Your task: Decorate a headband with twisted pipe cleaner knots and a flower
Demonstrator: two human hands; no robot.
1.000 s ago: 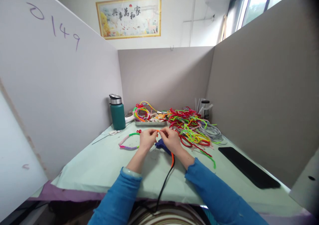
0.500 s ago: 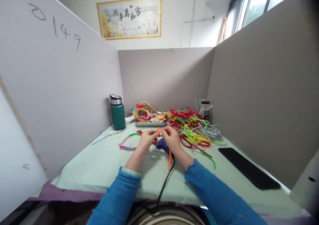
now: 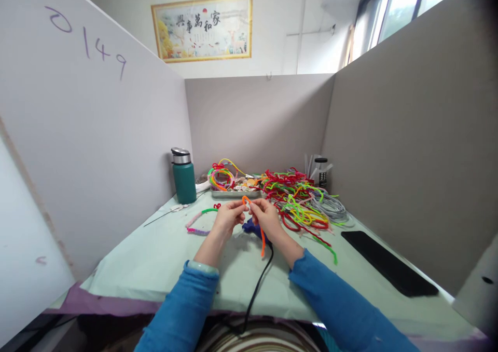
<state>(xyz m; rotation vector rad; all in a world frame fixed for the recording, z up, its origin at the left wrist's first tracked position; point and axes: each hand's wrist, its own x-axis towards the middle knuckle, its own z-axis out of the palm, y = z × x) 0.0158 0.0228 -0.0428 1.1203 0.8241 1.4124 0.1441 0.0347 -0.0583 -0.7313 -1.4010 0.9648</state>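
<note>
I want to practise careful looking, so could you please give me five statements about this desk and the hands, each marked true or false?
1. The left hand and right hand both hold the orange fuzzy strip. True.
2. The green bottle lies on its side. False: it stands upright.
3. The flat black object lies to the right of both hands. True.
4. The tangled colourful pile is left of the metal tray. False: it is on the right.
5. The blue tool has a black cord. True.
</note>
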